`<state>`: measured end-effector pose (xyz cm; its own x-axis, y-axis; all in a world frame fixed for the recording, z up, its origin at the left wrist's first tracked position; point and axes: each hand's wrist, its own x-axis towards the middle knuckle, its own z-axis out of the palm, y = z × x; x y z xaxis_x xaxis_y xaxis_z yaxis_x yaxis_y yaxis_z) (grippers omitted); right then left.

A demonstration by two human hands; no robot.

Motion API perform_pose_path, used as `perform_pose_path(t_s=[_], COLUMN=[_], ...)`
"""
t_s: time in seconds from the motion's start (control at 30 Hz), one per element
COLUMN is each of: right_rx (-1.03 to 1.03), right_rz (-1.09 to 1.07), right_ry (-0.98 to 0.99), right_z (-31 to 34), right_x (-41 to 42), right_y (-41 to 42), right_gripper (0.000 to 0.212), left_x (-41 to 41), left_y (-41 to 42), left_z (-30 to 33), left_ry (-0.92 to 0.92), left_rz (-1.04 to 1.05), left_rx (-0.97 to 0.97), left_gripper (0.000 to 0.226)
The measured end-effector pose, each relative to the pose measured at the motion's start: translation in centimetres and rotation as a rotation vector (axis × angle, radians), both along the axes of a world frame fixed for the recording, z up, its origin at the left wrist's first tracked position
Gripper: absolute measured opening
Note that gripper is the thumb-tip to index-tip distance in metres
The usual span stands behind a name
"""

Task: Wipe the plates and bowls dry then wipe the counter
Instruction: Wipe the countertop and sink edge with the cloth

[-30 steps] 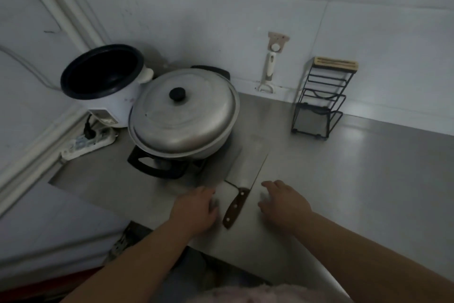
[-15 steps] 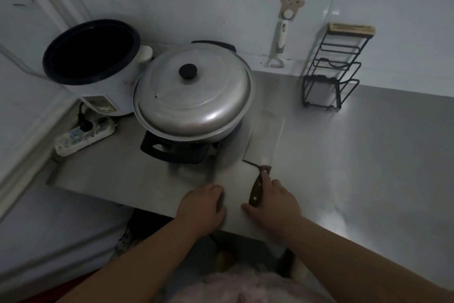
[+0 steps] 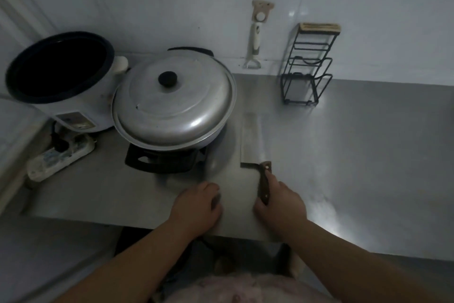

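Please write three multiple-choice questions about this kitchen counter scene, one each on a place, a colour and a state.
1. Where does the cleaver lie?
A. right of the lidded pot
B. inside the rice cooker
C. on the wire rack

2. What colour is the knob on the pot lid?
A. white
B. red
C. black

3. What is the right hand doing?
A. resting flat on the wall
B. gripping the cleaver's wooden handle
C. lifting the pot lid

Answers:
1 A, the blade lies flat on the steel counter just right of the pot.
2 C, the knob shows dark against the silver lid.
3 B, fingers curl round the brown handle while the left hand rests on the counter.
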<state>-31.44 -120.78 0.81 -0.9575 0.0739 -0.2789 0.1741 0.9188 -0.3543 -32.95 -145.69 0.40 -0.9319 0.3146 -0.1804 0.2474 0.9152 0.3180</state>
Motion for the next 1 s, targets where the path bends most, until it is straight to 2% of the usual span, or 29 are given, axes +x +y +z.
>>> perform_pose_path(t_s=[0.27,0.53,0.63,0.73,0.87,1.0], right_rx=[-0.095,-0.185,-0.168,-0.164,-0.272,-0.404], right_rz=[-0.154,-0.186,-0.175,-0.110,-0.099,-0.141], right_ry=[0.157,0.411,0.507,0.578,0.590,0.496], right_z=[5.1,11.3,13.7,15.5,16.0,16.1], right_x=[-0.4,-2.6,-4.1,-6.3,-10.1,-13.4], right_y=[4.5,9.0,10.5,11.7,12.7,12.4], right_gripper=[0.057,0.029,0.030,0.019,0.020,0.017], left_x=[-3.5,-6.6,-7.9,-9.0,-9.7,-10.8], left_y=[3.8,7.5,8.6,9.8,11.0,12.2], left_z=[2.9,8.0,9.3,10.1,11.0,12.4], left_ry=[0.126,0.308,0.331,0.335,0.303,0.301], left_rz=[-0.058,-0.093,-0.080,-0.037,0.028,0.024], left_rx=[0.040,0.137,0.167,0.175,0.214,0.196], left_gripper=[0.047,0.040,0.034,0.032,0.037,0.042])
